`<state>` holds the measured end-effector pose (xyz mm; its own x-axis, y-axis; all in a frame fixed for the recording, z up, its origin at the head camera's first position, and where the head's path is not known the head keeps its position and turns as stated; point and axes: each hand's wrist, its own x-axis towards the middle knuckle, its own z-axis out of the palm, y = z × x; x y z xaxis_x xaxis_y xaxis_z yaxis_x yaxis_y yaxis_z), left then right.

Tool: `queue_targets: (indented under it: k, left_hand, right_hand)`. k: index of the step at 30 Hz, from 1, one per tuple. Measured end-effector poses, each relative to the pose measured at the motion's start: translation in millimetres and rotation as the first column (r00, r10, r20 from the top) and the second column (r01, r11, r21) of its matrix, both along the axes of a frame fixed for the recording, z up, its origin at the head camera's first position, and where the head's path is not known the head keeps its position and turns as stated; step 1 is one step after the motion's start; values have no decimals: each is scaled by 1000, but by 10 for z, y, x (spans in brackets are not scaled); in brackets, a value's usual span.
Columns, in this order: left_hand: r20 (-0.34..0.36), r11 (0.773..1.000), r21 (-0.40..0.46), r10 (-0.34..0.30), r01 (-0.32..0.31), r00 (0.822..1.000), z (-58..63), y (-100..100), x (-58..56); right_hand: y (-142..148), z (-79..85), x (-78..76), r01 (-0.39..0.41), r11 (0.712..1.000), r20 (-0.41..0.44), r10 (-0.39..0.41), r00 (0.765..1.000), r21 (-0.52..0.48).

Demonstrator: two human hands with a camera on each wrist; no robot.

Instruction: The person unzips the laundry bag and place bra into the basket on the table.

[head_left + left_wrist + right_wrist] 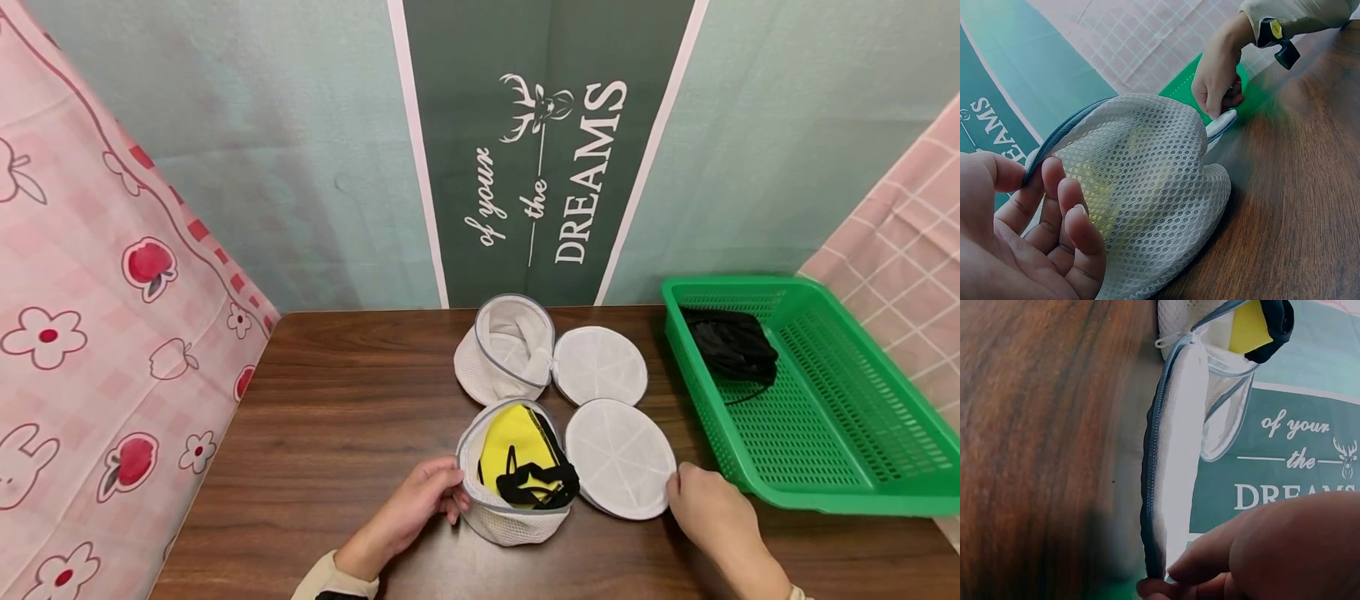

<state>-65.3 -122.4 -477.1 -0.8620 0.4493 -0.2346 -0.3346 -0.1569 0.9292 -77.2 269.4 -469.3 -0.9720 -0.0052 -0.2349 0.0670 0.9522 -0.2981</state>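
Note:
A white mesh laundry bag (513,527) with a grey zipper rim stands unzipped on the table. Inside it lies a yellow cloth item with black trim and straps (506,446). My left hand (423,500) pinches the bag's rim at its left side, thumb and forefinger on the zipper edge (1054,137). To the right the bag's round lid (621,458) is folded out, and my right hand (712,508) pinches its outer edge. In the right wrist view the lid (1179,450) is seen edge-on, with a zipper pull (1169,340) near the bag.
A second mesh bag (480,367) stands open behind the first, its round lid (600,365) lying to the right. At the right sits a green basket (817,492) with a black cloth item (727,346) in it. Curtains surround the wooden table (337,400).

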Motion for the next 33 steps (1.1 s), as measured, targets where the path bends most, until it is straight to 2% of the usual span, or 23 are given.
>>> queue_targets:
  k: [8, 12, 15, 19, 26, 29, 33]
  left_hand:
    - [4, 1000, -2, 3, -3, 1000, -3, 0, 0]
    - [4, 1000, -3, 4, -4, 1000, -6, -1, -2]
    - [4, 1000, 0, 3, -3, 1000, -9, -1, -4]
    - [2, 1000, 1, 1, -1, 1000, -9, -1, -6]
    - [7, 1000, -11, 3, -3, 1000, 0, 3, -4]
    - [6, 1000, -15, 4, -4, 1000, 0, 5, -4]
    - [3, 1000, -15, 1, -1, 1000, -2, 5, -4]
  right_hand:
    - [-16, 46, 10, 10, 1000, 19, -10, 1000, 0]
    - [-60, 88, 12, -20, 1000, -17, 20, 1000, -8]
    - [-118, 130, 6, -51, 998, -74, 49, 996, -23]
    - [-218, 188, -3, -98, 994, -189, 86, 978, -54]
    - [-373, 314, -69, -160, 984, -358, 122, 926, -77]
    - [-427, 363, -104, -187, 979, -391, 140, 910, -85]
    - [-515, 423, -137, -214, 972, -383, 164, 909, -94]
